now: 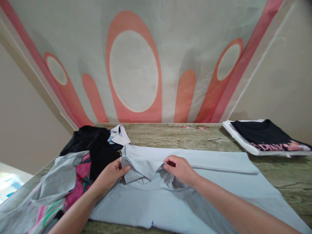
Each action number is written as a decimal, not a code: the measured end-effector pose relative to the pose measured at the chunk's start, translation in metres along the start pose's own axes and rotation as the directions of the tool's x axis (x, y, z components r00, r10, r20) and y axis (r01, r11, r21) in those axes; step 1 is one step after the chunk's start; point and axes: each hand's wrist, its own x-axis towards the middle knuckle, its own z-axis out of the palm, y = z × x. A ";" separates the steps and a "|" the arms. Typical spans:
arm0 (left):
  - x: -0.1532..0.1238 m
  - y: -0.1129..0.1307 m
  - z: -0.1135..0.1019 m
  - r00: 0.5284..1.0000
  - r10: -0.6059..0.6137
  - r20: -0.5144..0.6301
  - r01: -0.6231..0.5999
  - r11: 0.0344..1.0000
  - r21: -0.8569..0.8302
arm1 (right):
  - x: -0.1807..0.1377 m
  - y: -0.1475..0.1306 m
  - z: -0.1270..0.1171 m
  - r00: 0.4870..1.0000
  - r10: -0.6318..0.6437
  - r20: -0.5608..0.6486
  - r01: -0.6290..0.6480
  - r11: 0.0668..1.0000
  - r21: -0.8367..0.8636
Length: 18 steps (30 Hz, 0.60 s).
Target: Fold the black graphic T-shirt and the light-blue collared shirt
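Note:
A pale grey-blue collared shirt lies spread over the wooden table, its collar towards the left. One long edge at the back is folded over in a straight strip. My left hand pinches the collar's left part between thumb and fingers. My right hand is closed on the collar's right part, lifting it slightly so the neck opening gapes. A small dark blue mark shows on the shirt near the front edge.
Rumpled clothes, including a black garment and a grey one with pink print, lie at the left. Folded shirts are stacked at the back right. The wooden table meets a patterned wall panel.

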 end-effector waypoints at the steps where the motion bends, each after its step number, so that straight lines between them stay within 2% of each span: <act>1: -0.001 0.001 0.000 1.000 -0.003 0.005 0.003 1.000 0.000 | 0.000 0.001 0.000 1.000 0.013 0.006 -0.014 1.000 0.026; 4: -0.004 0.006 -0.001 0.998 -0.048 0.047 0.045 0.998 0.053 | 0.002 0.003 0.001 1.000 0.025 0.013 -0.026 0.996 0.083; 8: -0.005 0.006 -0.002 0.988 -0.110 0.104 0.099 0.989 0.105 | 0.004 0.004 0.001 1.000 0.013 0.002 -0.013 0.998 0.067; 13: -0.001 0.000 0.006 0.956 -0.285 -0.064 0.288 0.956 0.056 | 0.003 0.003 0.001 1.000 0.006 -0.011 -0.005 0.997 0.077; 15: 0.000 0.001 0.010 0.946 -0.300 -0.121 0.308 0.950 0.058 | 0.003 0.003 0.001 0.999 0.020 -0.027 -0.018 0.998 0.067; 18: 0.000 0.001 0.011 0.955 -0.254 -0.153 0.270 0.958 0.095 | 0.003 0.003 0.001 0.998 0.030 -0.050 -0.027 0.998 0.056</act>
